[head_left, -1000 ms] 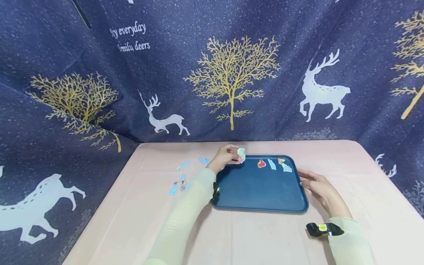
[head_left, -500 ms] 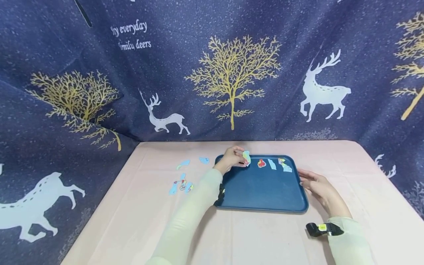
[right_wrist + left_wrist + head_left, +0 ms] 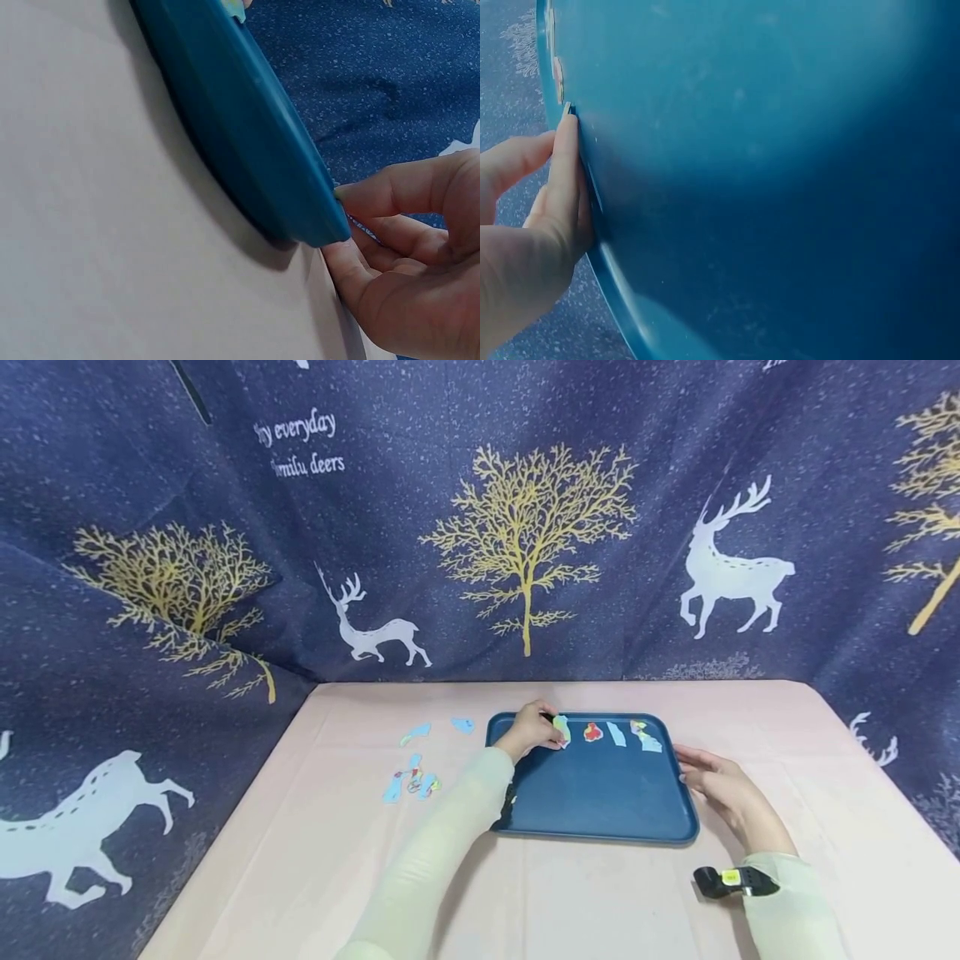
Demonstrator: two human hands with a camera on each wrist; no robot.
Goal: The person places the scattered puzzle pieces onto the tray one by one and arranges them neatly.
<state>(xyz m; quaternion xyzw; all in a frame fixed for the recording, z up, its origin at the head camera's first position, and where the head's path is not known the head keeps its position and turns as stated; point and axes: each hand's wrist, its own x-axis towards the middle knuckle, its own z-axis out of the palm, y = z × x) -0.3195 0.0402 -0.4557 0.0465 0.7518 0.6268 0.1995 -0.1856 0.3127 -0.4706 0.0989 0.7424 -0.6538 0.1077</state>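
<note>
A dark blue tray (image 3: 600,793) lies on the table. Over its back left part my left hand (image 3: 529,729) pinches a green, yellow and pink puzzle piece (image 3: 562,730), which is down at the tray's surface. Only a thin edge of that piece (image 3: 568,109) shows at the fingertips in the left wrist view. To its right in the tray are a red piece (image 3: 592,732), a pale blue piece (image 3: 617,734) and a multicoloured patch (image 3: 646,737). My right hand (image 3: 723,789) holds the tray's right rim, thumb and fingers about the edge (image 3: 322,217).
Left of the tray, several blue puzzle pieces (image 3: 392,789) lie on the pink tablecloth (image 3: 300,827), two of them farther back: one blue and green (image 3: 417,732), one blue (image 3: 462,724). A dark blue curtain (image 3: 480,610) with deer and trees hangs behind the table.
My left hand has moved right and slightly nearer, bringing the puzzle piece from the tray's back rim down beside the red piece. My right hand stays at the rim.
</note>
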